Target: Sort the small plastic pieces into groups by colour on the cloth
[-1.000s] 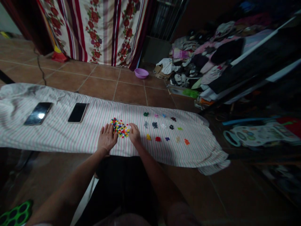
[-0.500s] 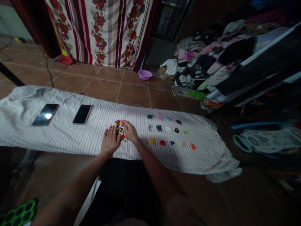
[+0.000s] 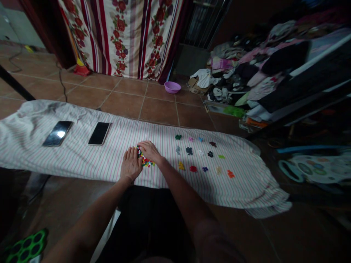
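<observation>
A pile of tiny multicoloured pieces (image 3: 147,160) lies on the striped cloth (image 3: 115,157) between my hands. Flat against the cloth, my left hand (image 3: 131,163) borders the pile on its left, fingers stretched out. My right hand (image 3: 150,150) curves over the far side of the pile, its fingers extended and covering some pieces. Neither hand visibly grips a piece. To the right, small clusters sorted by colour sit in rows, among them a dark green cluster (image 3: 178,137), a yellow one (image 3: 181,166), a red one (image 3: 193,168) and an orange one (image 3: 230,174).
Two phones, one with a glare spot (image 3: 58,134) and one dark (image 3: 99,133), lie on the cloth's left part. Beyond on the tiled floor stands a purple basin (image 3: 172,87). A heap of clothes (image 3: 246,69) fills the back right. A floral curtain (image 3: 123,40) hangs behind.
My right hand has moved over the top of the pile, hiding pieces there that showed before. My left hand stays beside the pile. The whole view has shifted slightly.
</observation>
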Tool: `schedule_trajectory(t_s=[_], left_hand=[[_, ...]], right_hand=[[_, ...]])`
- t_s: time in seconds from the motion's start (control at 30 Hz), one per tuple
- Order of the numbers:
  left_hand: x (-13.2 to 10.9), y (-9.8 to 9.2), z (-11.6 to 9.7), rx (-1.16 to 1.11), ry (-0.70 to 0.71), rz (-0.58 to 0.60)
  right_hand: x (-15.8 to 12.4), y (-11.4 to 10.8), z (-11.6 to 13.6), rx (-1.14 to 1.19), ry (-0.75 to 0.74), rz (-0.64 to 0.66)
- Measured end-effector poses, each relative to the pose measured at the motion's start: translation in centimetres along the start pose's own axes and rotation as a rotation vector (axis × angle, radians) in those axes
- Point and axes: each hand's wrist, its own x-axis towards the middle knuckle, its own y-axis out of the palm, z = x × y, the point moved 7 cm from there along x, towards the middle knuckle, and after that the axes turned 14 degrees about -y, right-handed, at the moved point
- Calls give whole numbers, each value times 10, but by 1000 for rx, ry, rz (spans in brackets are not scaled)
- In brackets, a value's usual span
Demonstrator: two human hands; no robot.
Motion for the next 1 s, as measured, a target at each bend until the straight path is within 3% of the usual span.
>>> schedule_trajectory(t_s=[0.27,0.5,0.73,1.0], left_hand=[[-3,-3,-3,20,50,3],[-4,-3,-2,16,69,-7],[-1,6,7,-45,129,51],[2,3,8,-100,144,18]], right_hand=[[-55,-38,19,-12,-12,-107],[-105,-31,31,-160,123,-91],[-97,-27,17,-125,188,-160],[-97,-27,-7,33,211,-218]])
